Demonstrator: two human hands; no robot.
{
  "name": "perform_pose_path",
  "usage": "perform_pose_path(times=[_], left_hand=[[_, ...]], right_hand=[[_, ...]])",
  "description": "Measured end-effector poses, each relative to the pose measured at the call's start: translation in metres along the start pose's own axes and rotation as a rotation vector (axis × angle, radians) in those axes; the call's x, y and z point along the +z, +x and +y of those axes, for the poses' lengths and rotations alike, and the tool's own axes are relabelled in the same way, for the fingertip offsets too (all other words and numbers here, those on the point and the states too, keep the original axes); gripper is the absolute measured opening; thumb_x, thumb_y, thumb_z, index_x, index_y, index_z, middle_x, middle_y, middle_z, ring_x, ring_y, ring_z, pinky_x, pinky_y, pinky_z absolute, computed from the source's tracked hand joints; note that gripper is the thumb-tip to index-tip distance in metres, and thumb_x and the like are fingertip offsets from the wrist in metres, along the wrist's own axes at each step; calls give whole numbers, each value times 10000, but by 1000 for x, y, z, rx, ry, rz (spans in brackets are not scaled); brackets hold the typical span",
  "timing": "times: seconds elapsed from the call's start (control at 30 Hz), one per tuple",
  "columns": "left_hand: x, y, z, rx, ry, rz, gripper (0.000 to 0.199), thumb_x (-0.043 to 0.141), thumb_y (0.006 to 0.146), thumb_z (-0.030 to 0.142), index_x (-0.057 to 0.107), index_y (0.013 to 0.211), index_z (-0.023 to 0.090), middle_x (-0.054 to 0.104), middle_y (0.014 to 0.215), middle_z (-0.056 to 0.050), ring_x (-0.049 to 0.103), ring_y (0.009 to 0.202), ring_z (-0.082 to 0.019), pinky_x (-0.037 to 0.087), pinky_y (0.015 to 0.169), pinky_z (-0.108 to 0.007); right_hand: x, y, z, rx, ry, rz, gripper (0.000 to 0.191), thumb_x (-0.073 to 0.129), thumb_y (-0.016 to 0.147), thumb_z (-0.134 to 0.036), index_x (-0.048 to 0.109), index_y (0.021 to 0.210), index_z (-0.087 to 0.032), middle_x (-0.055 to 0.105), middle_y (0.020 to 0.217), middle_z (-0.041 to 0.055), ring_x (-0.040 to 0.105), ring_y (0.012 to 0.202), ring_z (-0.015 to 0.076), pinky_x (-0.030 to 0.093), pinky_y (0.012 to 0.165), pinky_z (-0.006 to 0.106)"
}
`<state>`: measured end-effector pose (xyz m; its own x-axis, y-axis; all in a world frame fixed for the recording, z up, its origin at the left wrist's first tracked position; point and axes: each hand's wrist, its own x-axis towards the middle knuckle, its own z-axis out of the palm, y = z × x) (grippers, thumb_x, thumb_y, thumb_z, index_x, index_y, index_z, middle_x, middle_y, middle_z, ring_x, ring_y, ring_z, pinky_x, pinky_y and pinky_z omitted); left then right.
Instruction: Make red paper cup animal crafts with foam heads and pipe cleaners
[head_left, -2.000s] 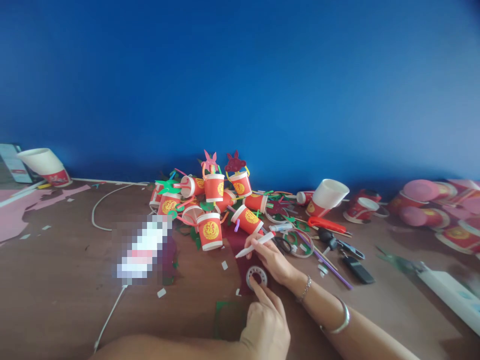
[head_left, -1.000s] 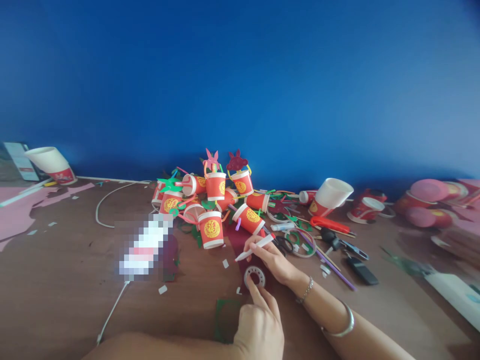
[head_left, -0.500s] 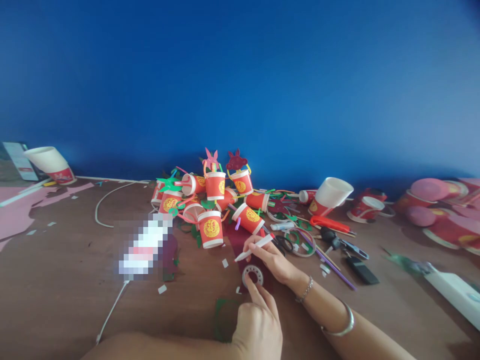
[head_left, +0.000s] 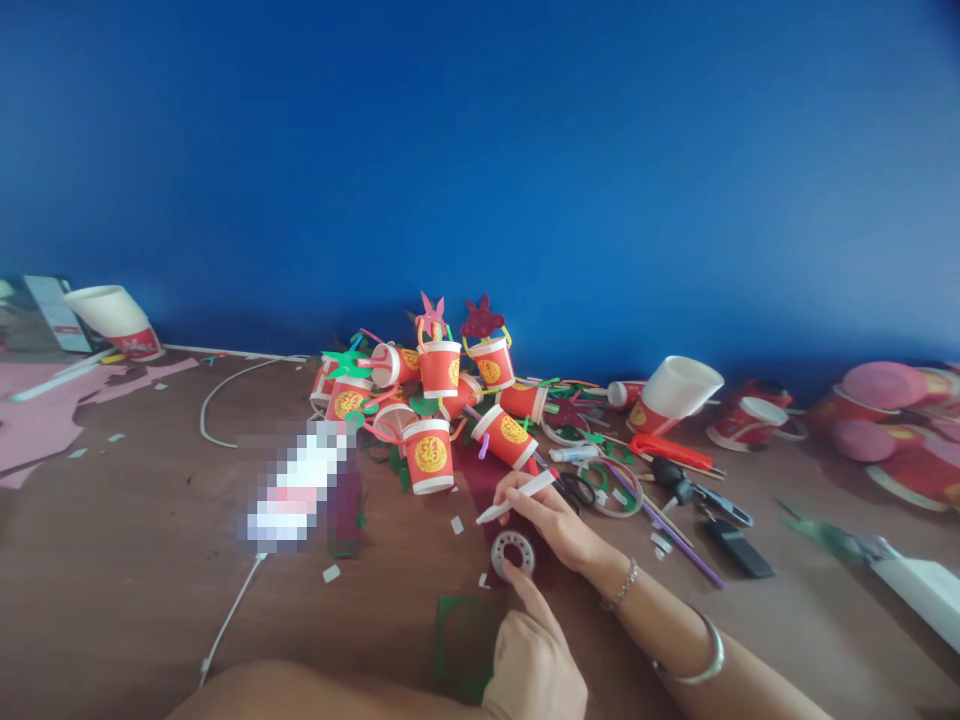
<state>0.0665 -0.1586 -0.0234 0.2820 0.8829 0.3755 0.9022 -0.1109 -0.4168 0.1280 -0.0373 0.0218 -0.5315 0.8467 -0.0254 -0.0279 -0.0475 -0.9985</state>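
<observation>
My right hand [head_left: 551,520] is closed round a white marker [head_left: 521,496] with a red end, its other end pointing down and left. Below the marker, a white ring [head_left: 513,541] with small holes round it lies on a dark red sheet [head_left: 480,482]. My left hand [head_left: 534,655] has its index finger stretched out, the tip at the ring's near edge. Its other fingers are curled in, and nothing shows in its grasp. Just left of this hand is a green sheet [head_left: 459,640] on the table.
Beyond my hands, red paper cups [head_left: 430,455] with yellow emblems are piled up. At right lie black scissors [head_left: 577,490], a red-handled tool [head_left: 671,453], a purple straw [head_left: 686,552] and a black box-like object [head_left: 739,547]. A cabled, blurred-out phone [head_left: 300,490] lies left. Behind rises a blue wall [head_left: 480,180].
The whole view has shifted slightly, so things appear a little further right. On my left hand, a second finger has drawn back, leaving the index finger at the ring. My right hand keeps the marker.
</observation>
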Motion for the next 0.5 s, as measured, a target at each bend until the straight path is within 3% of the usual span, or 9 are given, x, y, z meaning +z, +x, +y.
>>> perform_pose_path(times=[0.23, 0.37, 0.5], left_hand=[[-6, 0, -7, 69, -22, 14, 473, 516, 702, 259, 700, 1028, -29, 705, 843, -304, 452, 354, -134, 264, 398, -277], [-3, 4, 6, -55, 0, -32, 514, 589, 615, 326, 725, 966, -23, 693, 886, -334, 492, 353, -175, 321, 393, -317], [1, 5, 14, 5, -2, -30, 508, 610, 632, 353, 728, 955, -20, 685, 916, -341, 517, 374, -186, 333, 400, -322]], right_hand=[[2, 0, 0, 7, -28, 24, 346, 583, 831, -525, 583, 804, -179, 545, 695, -5, 540, 719, 154, 413, 694, 279], [2, 0, 1, 11, -80, 60, 402, 557, 821, -581, 566, 781, -182, 516, 658, -13, 528, 661, 148, 409, 632, 271], [7, -3, -9, -79, -271, 16, 414, 437, 895, -566, 528, 758, -186, 532, 661, -4, 494, 587, 124, 394, 566, 255]])
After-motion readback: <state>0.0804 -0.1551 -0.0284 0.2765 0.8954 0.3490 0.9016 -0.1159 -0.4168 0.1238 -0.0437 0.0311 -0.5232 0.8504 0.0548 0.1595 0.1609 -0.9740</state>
